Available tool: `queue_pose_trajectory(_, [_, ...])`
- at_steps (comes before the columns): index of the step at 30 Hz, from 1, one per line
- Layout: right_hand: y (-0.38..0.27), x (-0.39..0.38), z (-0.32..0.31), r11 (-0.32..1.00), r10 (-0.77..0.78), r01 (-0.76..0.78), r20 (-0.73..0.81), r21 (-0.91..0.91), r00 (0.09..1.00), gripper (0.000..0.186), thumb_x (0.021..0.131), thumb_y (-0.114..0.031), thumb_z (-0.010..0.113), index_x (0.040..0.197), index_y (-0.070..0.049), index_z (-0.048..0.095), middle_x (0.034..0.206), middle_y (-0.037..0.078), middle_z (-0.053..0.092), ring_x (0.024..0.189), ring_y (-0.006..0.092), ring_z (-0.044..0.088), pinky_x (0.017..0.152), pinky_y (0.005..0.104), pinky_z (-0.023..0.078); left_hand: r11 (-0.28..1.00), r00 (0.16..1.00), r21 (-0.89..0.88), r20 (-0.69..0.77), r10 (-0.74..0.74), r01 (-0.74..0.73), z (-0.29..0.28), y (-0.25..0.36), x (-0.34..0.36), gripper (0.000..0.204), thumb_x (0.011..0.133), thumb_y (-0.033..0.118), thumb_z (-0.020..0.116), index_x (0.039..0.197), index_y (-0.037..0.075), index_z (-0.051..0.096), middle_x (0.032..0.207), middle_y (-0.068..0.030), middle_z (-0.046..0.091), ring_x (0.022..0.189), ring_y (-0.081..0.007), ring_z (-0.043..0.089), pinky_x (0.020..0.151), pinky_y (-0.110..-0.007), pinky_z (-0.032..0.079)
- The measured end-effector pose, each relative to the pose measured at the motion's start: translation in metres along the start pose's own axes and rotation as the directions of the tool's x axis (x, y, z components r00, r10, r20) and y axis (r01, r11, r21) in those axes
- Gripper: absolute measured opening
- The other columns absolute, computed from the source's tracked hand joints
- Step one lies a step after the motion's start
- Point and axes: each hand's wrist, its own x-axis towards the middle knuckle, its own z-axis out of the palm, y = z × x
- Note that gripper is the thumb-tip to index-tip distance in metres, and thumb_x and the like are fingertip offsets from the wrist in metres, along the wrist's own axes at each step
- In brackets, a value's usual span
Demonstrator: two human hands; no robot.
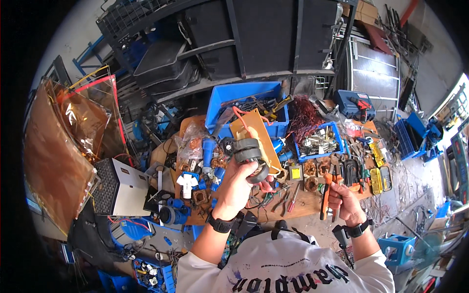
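My left hand is closed around a part with black, wheel-like rounded pieces, lifted over the bench. Right behind it is a yellowish flat panel with a red cable at its top; I cannot tell whether the two are joined. My right hand grips an orange-and-black hand tool, which looks like pliers, over the front edge of the wooden bench. Pliers and a screwdriver lie on the bench between my hands.
A blue bin of tools stands at the back, beside a tangle of dark red wire. A blue tray holds metal pieces. Blue motor-like parts crowd the left; a red drill rests on a blue case.
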Motion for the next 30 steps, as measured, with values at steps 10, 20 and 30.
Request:
queue_pose_trajectory(10, [0.001, -0.006, -0.002, 0.996, -0.049, 0.045, -0.056, -0.072, 0.997, 0.017, 0.095, -0.010, 0.060, 0.079, -0.012, 0.052, 0.060, -0.007, 0.041, 0.042, 0.0030, 0.037, 0.035, 0.0196, 0.027, 0.998, 0.995, 0.059, -0.101, -0.015, 0.021, 0.008, 0.005, -0.005, 0.028, 0.094, 0.019, 0.052, 0.115, 0.001, 0.048, 0.087, -0.0119, 0.060, 0.072, -0.0278, 0.067, 0.055, -0.041, 0.057])
queue_pose_trajectory(20, [0.003, -0.003, -0.010, 0.998, -0.050, 0.050, -0.013, -0.045, 0.999, 0.009, 0.094, -0.009, 0.060, 0.087, -0.010, 0.055, 0.064, -0.006, 0.046, 0.045, 0.0030, 0.037, 0.039, 0.0189, 0.030, 0.997, 0.999, 0.061, -0.038, -0.034, 0.036, 0.004, 0.001, -0.006, 0.033, 0.094, 0.015, 0.049, 0.123, 0.002, 0.040, 0.089, -0.0141, 0.059, 0.072, -0.0286, 0.067, 0.058, -0.043, 0.059])
queue_pose_trajectory(30, [0.002, -0.015, 0.011, 0.958, -0.210, 0.197, -0.044, -0.209, 0.977, 0.018, 0.086, -0.001, 0.069, 0.095, -0.010, 0.056, 0.070, -0.005, 0.051, 0.048, 0.0040, 0.040, 0.041, 0.0196, 0.031, 0.989, 0.999, 0.143, 0.034, 0.022, -0.027, 0.001, -0.001, -0.013, 0.033, 0.093, 0.008, 0.047, 0.124, 0.002, 0.037, 0.088, -0.0172, 0.062, 0.072, -0.0272, 0.067, 0.061, -0.040, 0.059])
